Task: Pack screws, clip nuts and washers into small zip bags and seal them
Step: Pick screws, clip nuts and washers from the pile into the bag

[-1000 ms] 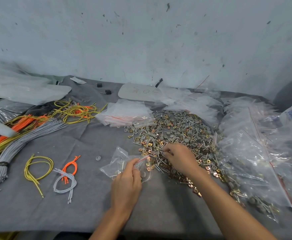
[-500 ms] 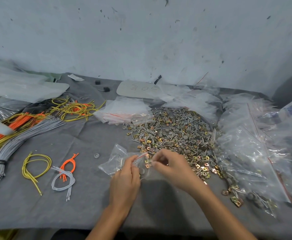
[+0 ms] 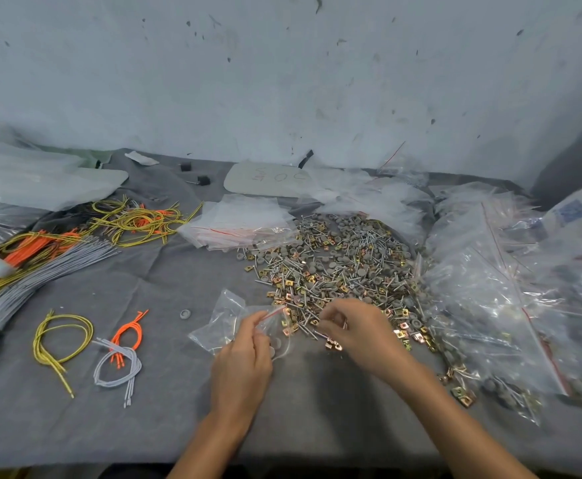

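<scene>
Crinkly clear zip bag lies centre frame on grey felt, its mouth pinched by the left hand. The right hand curls just beside it over the glinting hardware pile; its grip is unclear.

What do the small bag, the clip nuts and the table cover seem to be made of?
Bag: thin clear plastic; glossy, see-through, crinkled.
Clip nuts: metal, probably plated; brassy yellow shine.
Cover: grey fabric, perhaps felt; matte, with soft creases.

The person is working bare-handed: the left hand and right hand are showing uncovered, both forearms going bare as far back as I can see.
</scene>
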A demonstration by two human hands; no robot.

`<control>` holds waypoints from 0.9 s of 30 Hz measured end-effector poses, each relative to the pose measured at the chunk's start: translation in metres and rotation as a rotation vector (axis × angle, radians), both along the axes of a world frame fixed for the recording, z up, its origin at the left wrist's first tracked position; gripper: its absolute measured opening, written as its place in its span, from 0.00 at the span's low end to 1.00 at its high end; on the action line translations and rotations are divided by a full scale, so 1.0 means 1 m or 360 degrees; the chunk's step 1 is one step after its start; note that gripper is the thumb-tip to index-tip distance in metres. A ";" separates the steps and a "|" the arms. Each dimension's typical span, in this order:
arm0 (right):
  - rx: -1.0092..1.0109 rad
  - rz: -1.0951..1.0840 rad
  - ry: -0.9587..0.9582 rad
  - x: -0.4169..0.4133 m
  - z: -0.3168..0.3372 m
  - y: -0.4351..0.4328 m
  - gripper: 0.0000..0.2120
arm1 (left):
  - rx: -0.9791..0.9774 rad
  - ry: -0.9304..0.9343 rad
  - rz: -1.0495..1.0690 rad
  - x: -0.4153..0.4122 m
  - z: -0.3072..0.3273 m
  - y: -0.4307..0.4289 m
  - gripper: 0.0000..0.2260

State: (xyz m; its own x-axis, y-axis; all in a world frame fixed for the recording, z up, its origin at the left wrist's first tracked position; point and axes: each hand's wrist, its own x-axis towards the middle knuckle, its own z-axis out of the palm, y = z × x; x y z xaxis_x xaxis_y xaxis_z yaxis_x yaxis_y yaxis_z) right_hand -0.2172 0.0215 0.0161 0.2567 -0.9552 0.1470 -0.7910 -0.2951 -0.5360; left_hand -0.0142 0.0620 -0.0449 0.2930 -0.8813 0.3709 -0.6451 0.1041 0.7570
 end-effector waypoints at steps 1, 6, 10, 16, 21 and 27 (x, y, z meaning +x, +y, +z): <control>0.0001 -0.0067 0.0059 -0.013 0.002 -0.005 0.02 | 0.0000 -0.0009 0.0002 0.000 0.000 0.000 0.21; 0.0070 -0.0299 0.0340 -0.054 -0.002 -0.018 0.04 | -0.0004 -0.0011 0.0009 0.000 0.000 0.000 0.21; 0.0115 -0.0277 0.0392 -0.055 -0.012 -0.020 0.04 | 0.0003 -0.0017 0.0006 0.000 0.000 0.001 0.20; 0.0066 -0.0274 0.0450 -0.050 -0.014 -0.018 0.02 | 0.0043 -0.0007 -0.0006 0.000 0.001 0.002 0.21; 0.0006 -0.0280 0.0243 -0.036 -0.006 -0.011 0.03 | 0.0032 -0.0010 -0.0005 0.000 0.000 0.001 0.22; 0.0024 0.0140 -0.0250 0.030 -0.005 0.017 0.02 | 0.0003 -0.0049 -0.0016 0.001 -0.003 0.000 0.19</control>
State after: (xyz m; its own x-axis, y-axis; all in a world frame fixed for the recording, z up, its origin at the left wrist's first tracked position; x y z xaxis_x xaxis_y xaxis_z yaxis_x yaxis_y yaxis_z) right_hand -0.1877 0.0383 0.0108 0.3145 -0.9325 0.1775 -0.6686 -0.3504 -0.6559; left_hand -0.0130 0.0623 -0.0478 0.2727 -0.8847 0.3781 -0.6672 0.1092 0.7368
